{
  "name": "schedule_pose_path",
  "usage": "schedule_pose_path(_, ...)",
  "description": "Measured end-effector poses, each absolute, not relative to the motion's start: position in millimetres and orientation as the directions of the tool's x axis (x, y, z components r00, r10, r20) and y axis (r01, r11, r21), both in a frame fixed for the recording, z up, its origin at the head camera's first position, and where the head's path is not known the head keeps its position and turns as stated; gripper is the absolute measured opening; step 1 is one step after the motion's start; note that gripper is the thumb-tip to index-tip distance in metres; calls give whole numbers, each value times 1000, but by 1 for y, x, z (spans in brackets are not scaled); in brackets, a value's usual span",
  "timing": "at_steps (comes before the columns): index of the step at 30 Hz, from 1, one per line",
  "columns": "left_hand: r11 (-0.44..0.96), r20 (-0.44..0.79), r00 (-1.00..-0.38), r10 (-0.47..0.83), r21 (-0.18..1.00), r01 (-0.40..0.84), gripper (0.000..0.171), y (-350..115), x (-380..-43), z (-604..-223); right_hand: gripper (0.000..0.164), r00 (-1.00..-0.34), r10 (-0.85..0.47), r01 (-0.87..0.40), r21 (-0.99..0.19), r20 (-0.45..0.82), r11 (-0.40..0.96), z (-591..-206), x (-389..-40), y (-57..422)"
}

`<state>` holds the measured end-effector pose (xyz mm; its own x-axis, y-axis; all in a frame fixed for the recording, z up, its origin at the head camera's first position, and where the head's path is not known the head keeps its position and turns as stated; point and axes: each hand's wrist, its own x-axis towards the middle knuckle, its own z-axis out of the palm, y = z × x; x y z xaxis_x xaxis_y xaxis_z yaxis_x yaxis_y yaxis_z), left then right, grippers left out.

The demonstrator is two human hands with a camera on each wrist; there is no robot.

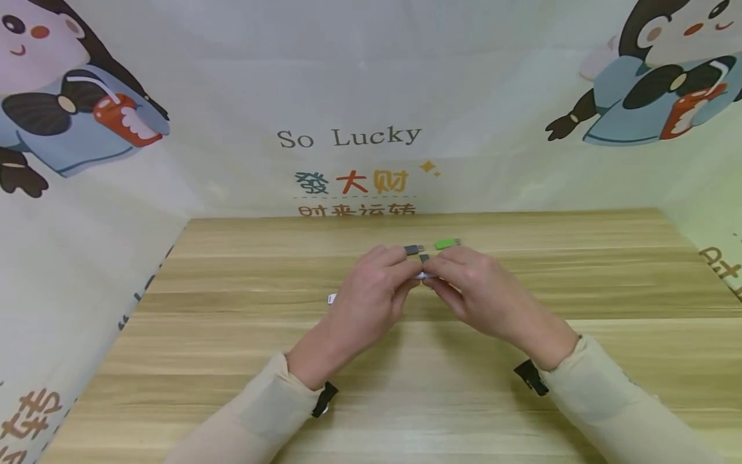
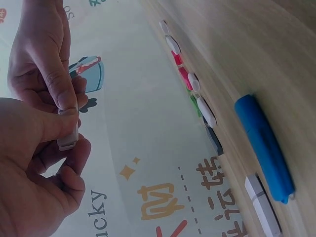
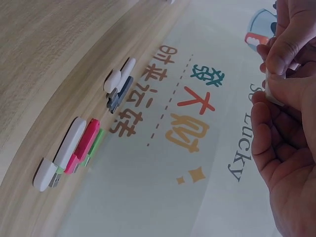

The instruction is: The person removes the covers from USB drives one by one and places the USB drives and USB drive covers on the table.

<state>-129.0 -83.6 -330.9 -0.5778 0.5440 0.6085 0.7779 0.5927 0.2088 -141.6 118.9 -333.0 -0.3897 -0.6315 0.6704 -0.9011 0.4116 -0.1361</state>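
In the head view my left hand (image 1: 371, 290) and right hand (image 1: 481, 287) meet above the table. Between their thumbs and fingertips they pinch one small white USB flash drive (image 2: 68, 129), each hand from its own side. A silvery end of it shows beneath the left thumb in the left wrist view; the rest is covered by fingers. Just beyond the fingertips lie a dark grey USB drive (image 1: 413, 249) and a green USB drive (image 1: 447, 243). Another dark piece (image 1: 425, 258) peeks out between the hands.
Pink USB drives (image 3: 88, 140), white caps (image 3: 45, 174) and a long white piece (image 3: 70, 142) lie in a row on the wood-grain table (image 1: 232, 361). A blue stick-shaped thing (image 2: 264, 148) and a white one (image 2: 261, 205) lie nearby. A printed cloth (image 1: 359, 84) hangs behind.
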Motion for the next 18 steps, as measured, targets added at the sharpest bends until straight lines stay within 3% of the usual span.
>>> schedule_pose_path(18, 581, 607, -570, 554, 208, 787, 14, -84, -129, -330, 19, -374, -643, -914, -147, 669, 378, -330, -143, 121)
